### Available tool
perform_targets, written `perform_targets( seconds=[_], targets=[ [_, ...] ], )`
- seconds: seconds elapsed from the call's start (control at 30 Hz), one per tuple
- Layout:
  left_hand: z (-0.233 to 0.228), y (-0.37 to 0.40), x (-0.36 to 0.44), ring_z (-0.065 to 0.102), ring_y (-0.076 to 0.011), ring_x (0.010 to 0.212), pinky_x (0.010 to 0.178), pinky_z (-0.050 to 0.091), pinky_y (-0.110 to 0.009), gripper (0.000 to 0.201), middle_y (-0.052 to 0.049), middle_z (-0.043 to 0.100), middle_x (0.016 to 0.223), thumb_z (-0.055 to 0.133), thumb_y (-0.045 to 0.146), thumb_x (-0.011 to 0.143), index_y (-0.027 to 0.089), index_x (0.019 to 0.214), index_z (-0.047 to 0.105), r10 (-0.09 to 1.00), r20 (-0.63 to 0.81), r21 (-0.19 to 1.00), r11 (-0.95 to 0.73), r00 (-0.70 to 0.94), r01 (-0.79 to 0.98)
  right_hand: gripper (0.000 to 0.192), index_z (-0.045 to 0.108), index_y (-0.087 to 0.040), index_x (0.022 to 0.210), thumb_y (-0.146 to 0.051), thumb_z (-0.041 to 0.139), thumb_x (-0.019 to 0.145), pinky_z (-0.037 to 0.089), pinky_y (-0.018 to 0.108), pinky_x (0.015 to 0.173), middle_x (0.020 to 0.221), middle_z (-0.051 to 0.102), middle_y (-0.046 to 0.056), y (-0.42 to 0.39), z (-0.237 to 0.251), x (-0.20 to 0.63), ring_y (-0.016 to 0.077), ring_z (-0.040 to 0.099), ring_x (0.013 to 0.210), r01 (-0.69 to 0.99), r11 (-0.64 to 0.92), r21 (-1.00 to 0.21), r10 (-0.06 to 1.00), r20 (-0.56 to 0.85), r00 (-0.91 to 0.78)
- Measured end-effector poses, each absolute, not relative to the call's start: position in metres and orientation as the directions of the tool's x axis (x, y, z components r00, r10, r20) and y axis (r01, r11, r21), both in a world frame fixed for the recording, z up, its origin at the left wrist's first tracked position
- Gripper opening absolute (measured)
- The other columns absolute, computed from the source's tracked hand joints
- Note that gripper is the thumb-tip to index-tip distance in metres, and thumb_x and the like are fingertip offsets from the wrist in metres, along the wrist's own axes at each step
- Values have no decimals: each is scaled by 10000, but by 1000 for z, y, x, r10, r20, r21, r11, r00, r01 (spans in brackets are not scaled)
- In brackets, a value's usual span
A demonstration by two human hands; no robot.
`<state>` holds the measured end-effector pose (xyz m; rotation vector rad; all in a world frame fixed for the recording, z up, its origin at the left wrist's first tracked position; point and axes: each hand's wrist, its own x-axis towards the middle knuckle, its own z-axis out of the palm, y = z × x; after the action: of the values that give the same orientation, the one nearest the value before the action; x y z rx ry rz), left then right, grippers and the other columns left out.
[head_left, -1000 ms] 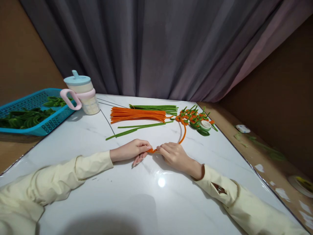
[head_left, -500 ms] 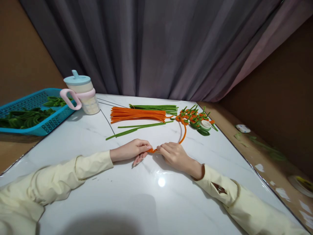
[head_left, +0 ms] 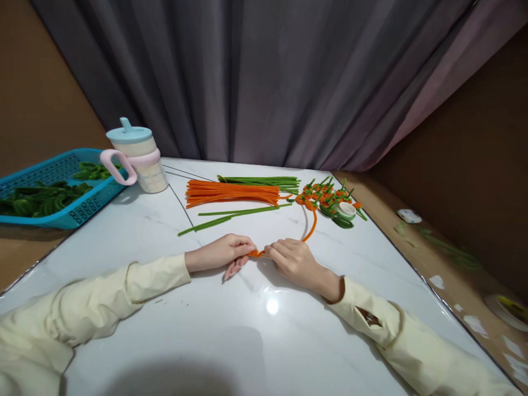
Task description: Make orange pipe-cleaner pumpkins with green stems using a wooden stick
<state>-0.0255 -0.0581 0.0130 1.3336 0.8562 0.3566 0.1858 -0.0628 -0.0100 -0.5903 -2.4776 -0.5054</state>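
Observation:
Between my hands runs an orange pipe cleaner [head_left: 312,230], coiled at its left end and curving up past my right hand. My left hand [head_left: 228,253] pinches the coiled end between thumb and forefinger, its lower fingers loosely spread. My right hand [head_left: 291,260] is closed around the same pipe cleaner, close to the coil; a thin pale rod-like piece seems to show at its fingertips. Beyond my hands lie a bundle of orange pipe cleaners [head_left: 233,193], a bundle of green pipe cleaners [head_left: 264,180] and a few loose green pipe cleaners [head_left: 214,224].
Small orange-and-green twisted pieces [head_left: 325,192] sit at the back right beside a white roll of tape [head_left: 347,209]. A lidded cup [head_left: 150,170] stands back left, next to a blue basket [head_left: 76,217] of green pieces. Paper scraps [head_left: 476,324] lie beyond the table's right edge.
The free curve of the orange pipe cleaner has swung slightly to the right. Both hands keep nearly the same place and grip.

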Motion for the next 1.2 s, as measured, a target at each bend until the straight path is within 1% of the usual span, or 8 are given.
perform_targets(
  seconds=[0.6,0.87,1.03,1.2],
  targets=[
    [13,-58,-25,443,-64,297,316,342,-158,319,57,493,471,484,444,867,158,726,473,680,-346,938,245,647,245,284,552,-129,772,-88,335,951,288,274,544,601,534,12,-63,-10,186,139,441,545,495,838,228,294,575,-763],
    [14,-59,-25,438,-59,297,316,342,-154,307,56,490,470,469,421,874,159,715,467,680,-350,937,255,645,240,270,549,-130,781,-84,343,949,289,276,547,611,534,13,-64,-10,186,141,435,555,492,835,248,282,576,-768],
    [14,-59,-25,441,-64,297,310,346,-156,310,54,491,473,478,430,868,158,720,469,679,-353,935,248,643,252,261,548,-134,781,-84,352,948,279,278,544,608,523,7,-64,-8,186,138,426,552,492,825,278,263,581,-770],
    [15,-59,-25,448,-63,302,311,358,-157,323,54,499,488,490,448,858,159,718,470,679,-353,936,247,644,252,240,550,-133,785,-88,376,944,269,282,543,614,520,10,-66,-5,186,139,426,555,491,803,339,229,585,-778]
  ],
)
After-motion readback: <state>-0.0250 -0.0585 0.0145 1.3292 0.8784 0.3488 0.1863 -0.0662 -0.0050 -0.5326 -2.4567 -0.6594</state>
